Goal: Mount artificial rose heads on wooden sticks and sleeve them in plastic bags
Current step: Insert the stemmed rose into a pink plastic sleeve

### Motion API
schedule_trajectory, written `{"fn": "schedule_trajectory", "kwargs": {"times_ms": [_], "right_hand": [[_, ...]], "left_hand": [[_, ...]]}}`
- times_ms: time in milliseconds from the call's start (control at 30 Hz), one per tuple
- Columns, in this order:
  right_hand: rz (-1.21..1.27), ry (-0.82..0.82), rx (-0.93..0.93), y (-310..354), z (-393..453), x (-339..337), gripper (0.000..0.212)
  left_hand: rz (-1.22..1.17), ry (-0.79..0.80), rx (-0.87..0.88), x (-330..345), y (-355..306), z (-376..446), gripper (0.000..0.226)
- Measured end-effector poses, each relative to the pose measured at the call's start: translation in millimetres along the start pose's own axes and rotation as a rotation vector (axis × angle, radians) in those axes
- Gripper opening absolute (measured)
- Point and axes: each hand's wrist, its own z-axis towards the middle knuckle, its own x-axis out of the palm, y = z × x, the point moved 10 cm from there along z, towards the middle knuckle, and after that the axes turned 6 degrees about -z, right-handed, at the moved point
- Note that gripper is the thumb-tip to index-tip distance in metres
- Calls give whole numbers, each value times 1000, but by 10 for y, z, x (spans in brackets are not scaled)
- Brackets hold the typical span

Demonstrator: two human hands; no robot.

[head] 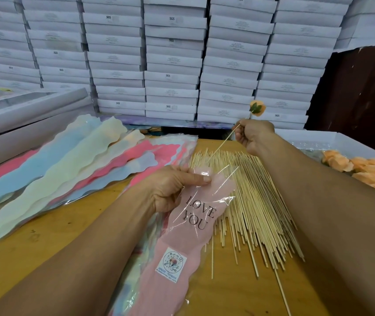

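My left hand point(174, 187) pinches the top of a pink plastic sleeve point(182, 242) printed "LOVE YOU", which runs down toward me over the wooden table point(45, 242). My right hand point(253, 136) is raised farther back and grips a thin wooden stick point(224, 142) with a peach rose head point(257, 108) mounted on its upper end. The stick's lower tip points down-left toward the mouth of the sleeve, a short way above it. Between my forearms lies a fanned pile of bare sticks point(252, 201).
Stacks of coloured sleeves point(72, 160) in blue, cream and pink lie on the table's left. Loose peach rose heads point(364, 169) fill a white tray at the right. White boxes point(173, 60) are stacked as a wall behind, and a large flat box point(22, 119) sits at left.
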Motion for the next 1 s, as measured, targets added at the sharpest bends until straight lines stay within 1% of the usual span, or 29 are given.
{"fn": "schedule_trajectory", "kwargs": {"times_ms": [100, 200, 300, 333, 433, 467, 700, 767, 833, 900, 1000], "right_hand": [[0, 45, -1, -10, -11, 71, 13], [-17, 94, -5, -36, -29, 166, 17], [-61, 104, -13, -62, -35, 210, 15], [-68, 104, -16, -66, -39, 211, 14], [-68, 97, -22, -68, -40, 192, 16], [-65, 95, -23, -65, -42, 180, 16], [-60, 83, -16, -41, -44, 90, 14], [-60, 56, -21, -22, -38, 50, 13], [-48, 13, -28, 15, -21, -11, 14], [-32, -20, -30, 52, -6, -67, 14], [-18, -36, -28, 71, -11, -99, 13]], "left_hand": [[-19, 8, -15, 10, 7, -9, 26], [-19, -3, -2, 0, -7, -2, 27], [-38, -7, 10, 10, -12, -2, 38], [-43, 4, 9, 20, -13, -1, 37], [-28, 36, -15, 37, -14, -12, 10], [-31, 40, -24, 30, -15, -13, 7], [-86, 97, -110, 54, 58, -18, 7], [-77, 99, -91, 52, 50, 3, 7], [-73, 80, -54, 35, 20, 15, 10], [-84, 95, -40, 67, 6, 3, 13], [-102, 104, -35, 95, -5, -22, 19]]}}
